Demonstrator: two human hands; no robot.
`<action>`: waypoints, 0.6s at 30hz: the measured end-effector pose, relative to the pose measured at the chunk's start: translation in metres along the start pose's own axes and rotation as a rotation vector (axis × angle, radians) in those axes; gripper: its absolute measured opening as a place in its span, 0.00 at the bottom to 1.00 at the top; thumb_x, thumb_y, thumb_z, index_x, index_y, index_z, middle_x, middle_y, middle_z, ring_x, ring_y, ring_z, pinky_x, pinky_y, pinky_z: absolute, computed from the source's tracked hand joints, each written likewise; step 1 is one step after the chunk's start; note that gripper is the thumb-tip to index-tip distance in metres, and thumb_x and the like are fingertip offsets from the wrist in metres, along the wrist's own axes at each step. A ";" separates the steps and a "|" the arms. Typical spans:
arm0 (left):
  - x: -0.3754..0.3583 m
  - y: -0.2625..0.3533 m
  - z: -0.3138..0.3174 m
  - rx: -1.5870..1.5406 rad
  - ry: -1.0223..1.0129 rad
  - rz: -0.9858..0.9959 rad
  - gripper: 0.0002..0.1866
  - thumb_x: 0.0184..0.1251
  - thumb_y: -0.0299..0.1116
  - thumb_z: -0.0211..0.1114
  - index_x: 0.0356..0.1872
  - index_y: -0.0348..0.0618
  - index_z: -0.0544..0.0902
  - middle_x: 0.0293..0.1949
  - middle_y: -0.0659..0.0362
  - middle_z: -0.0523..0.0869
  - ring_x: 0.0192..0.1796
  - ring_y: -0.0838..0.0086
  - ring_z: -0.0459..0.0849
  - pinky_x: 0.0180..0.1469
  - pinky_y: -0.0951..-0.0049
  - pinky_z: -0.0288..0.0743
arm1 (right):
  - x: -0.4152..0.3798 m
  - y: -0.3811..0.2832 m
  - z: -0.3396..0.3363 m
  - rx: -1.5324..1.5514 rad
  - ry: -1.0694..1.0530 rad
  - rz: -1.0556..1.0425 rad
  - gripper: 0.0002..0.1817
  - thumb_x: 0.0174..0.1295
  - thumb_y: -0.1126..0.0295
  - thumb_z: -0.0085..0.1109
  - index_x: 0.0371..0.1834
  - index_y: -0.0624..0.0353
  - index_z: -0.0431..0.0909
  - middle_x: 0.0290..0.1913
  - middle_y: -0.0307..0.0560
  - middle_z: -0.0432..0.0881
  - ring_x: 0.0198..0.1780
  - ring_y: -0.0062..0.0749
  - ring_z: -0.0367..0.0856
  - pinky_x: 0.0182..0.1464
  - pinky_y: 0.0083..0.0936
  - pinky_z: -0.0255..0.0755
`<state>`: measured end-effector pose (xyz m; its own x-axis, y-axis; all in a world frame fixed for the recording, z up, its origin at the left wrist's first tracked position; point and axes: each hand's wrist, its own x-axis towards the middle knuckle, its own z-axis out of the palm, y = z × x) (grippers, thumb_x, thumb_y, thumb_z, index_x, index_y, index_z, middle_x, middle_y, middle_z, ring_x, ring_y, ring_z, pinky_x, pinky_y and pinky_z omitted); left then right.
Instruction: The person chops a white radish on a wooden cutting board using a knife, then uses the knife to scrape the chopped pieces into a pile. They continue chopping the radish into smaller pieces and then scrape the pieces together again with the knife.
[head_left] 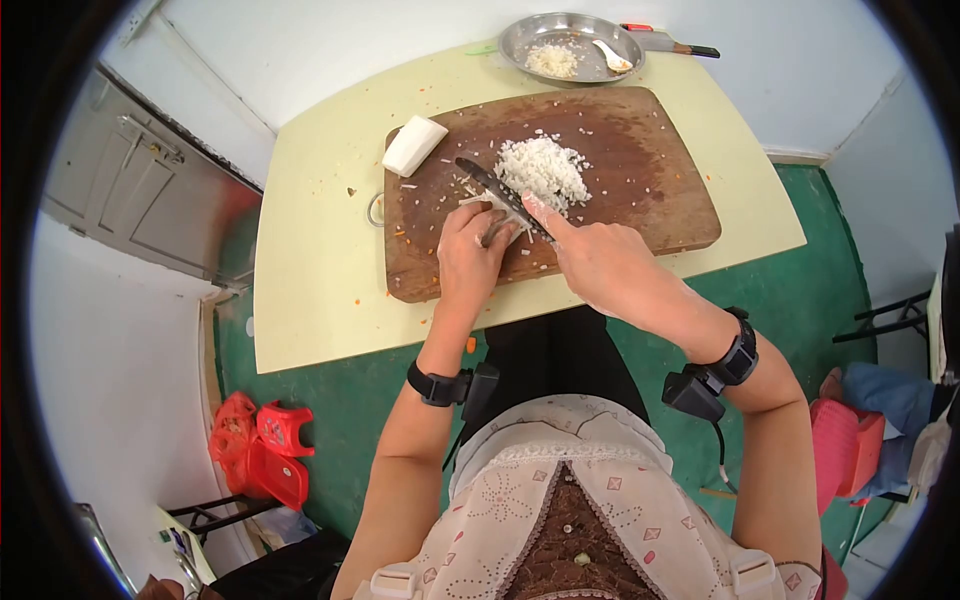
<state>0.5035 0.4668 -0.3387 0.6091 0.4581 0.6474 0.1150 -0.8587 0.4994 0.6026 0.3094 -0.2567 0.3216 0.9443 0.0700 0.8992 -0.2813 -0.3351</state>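
On a brown wooden cutting board (640, 160), my right hand (605, 262) is wrapped round a dark-bladed knife (484, 178), its index finger stretched along the blade. My left hand (468, 245), fingers curled, presses thin white strips (508, 222) to the board just left of the blade. Beyond the knife lies a heap of finely chopped white pieces (543, 170). A larger white peeled block (413, 146) rests at the board's upper left edge. The knife handle is hidden in my right hand.
Behind the board stands a round metal tray (515, 50) holding chopped bits and a white spoon (612, 57). Beside it lies a cleaver (665, 43). The board rests on a pale yellow table (310, 250). Red stools (283, 428) stand on the floor at the left.
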 end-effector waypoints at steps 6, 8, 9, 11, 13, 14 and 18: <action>0.001 -0.001 0.002 0.011 0.010 0.020 0.07 0.52 0.25 0.70 0.32 0.36 0.84 0.38 0.51 0.83 0.38 0.57 0.83 0.39 0.67 0.77 | 0.004 0.001 -0.007 -0.003 -0.072 0.007 0.34 0.60 0.75 0.46 0.72 0.50 0.53 0.18 0.54 0.77 0.21 0.50 0.77 0.25 0.43 0.70; 0.000 -0.001 0.003 0.022 0.011 0.021 0.07 0.51 0.25 0.70 0.32 0.35 0.84 0.38 0.51 0.84 0.39 0.58 0.83 0.38 0.67 0.77 | 0.008 0.003 -0.008 -0.001 -0.104 0.007 0.34 0.60 0.75 0.46 0.73 0.50 0.52 0.18 0.54 0.77 0.21 0.51 0.77 0.25 0.43 0.70; 0.000 -0.001 0.003 0.030 0.015 0.023 0.07 0.51 0.25 0.70 0.32 0.35 0.84 0.38 0.51 0.84 0.39 0.58 0.83 0.38 0.67 0.77 | 0.011 0.004 -0.008 0.001 -0.116 0.004 0.34 0.60 0.75 0.45 0.73 0.50 0.52 0.18 0.55 0.76 0.21 0.51 0.77 0.26 0.43 0.70; 0.001 -0.001 0.004 0.034 0.014 0.014 0.07 0.51 0.24 0.70 0.31 0.35 0.83 0.38 0.51 0.84 0.39 0.58 0.83 0.38 0.67 0.77 | 0.018 0.004 -0.012 0.016 -0.159 0.006 0.34 0.60 0.75 0.45 0.73 0.53 0.51 0.22 0.56 0.78 0.24 0.51 0.78 0.29 0.43 0.72; 0.000 -0.001 0.004 0.024 -0.002 -0.006 0.07 0.50 0.24 0.70 0.31 0.35 0.83 0.38 0.51 0.84 0.38 0.58 0.83 0.38 0.66 0.77 | 0.028 -0.002 -0.014 0.043 -0.216 0.018 0.34 0.58 0.76 0.44 0.72 0.59 0.52 0.28 0.58 0.81 0.30 0.52 0.81 0.35 0.43 0.74; -0.001 -0.002 0.005 0.024 -0.009 0.000 0.07 0.50 0.24 0.70 0.31 0.35 0.83 0.38 0.51 0.84 0.39 0.58 0.83 0.39 0.66 0.77 | 0.032 -0.005 -0.010 0.044 -0.218 0.024 0.34 0.58 0.75 0.44 0.72 0.59 0.51 0.29 0.58 0.81 0.30 0.52 0.81 0.35 0.43 0.74; -0.002 -0.002 0.003 0.038 0.002 0.020 0.06 0.51 0.23 0.68 0.32 0.34 0.83 0.39 0.50 0.83 0.40 0.58 0.82 0.41 0.65 0.77 | 0.039 -0.010 0.005 0.023 -0.195 0.027 0.35 0.59 0.74 0.45 0.72 0.55 0.51 0.28 0.58 0.81 0.31 0.52 0.81 0.35 0.44 0.73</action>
<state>0.5045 0.4671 -0.3427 0.6098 0.4409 0.6586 0.1323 -0.8759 0.4639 0.6047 0.3501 -0.2550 0.2801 0.9522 -0.1215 0.8832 -0.3053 -0.3560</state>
